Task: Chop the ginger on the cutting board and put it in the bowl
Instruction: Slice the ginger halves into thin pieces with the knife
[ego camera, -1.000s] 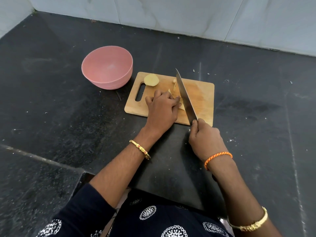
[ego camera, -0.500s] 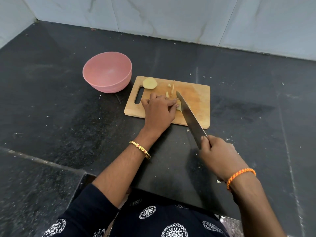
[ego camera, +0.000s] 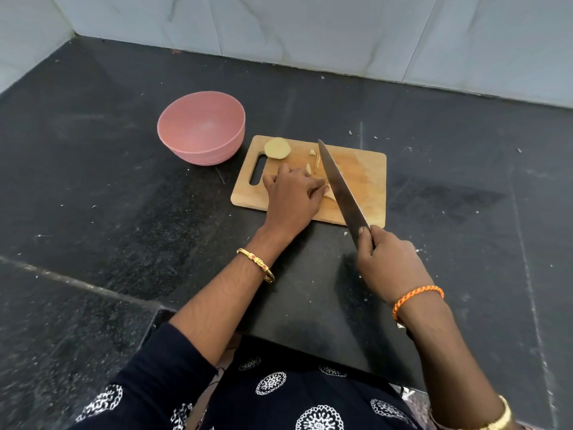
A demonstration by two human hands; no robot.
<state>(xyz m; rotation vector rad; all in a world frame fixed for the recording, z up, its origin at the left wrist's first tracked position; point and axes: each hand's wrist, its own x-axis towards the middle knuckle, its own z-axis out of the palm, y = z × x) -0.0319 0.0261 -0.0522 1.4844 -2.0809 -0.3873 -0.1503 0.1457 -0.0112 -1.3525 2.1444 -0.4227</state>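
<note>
A wooden cutting board (ego camera: 366, 178) lies on the black counter. My left hand (ego camera: 293, 197) presses a ginger piece (ego camera: 329, 193) down on the board, fingers curled over it so most of it is hidden. My right hand (ego camera: 387, 262) grips the handle of a long knife (ego camera: 339, 187), whose blade lies across the board right beside my left fingertips. Small cut ginger bits (ego camera: 311, 159) lie behind my left hand. A larger pale ginger chunk (ego camera: 277, 147) rests at the board's far left corner. The pink bowl (ego camera: 201, 127) stands left of the board with nothing visible inside.
The black stone counter (ego camera: 108, 181) meets a white tiled wall (ego camera: 310, 32) at the back and left. Tiny scraps dot the counter right of the board. The counter's front edge runs just above my patterned dark clothing.
The knife was drawn back toward me half a second ago and has now gone forward again, its blade across the board beside my left fingers. My left hand has stayed on the ginger.
</note>
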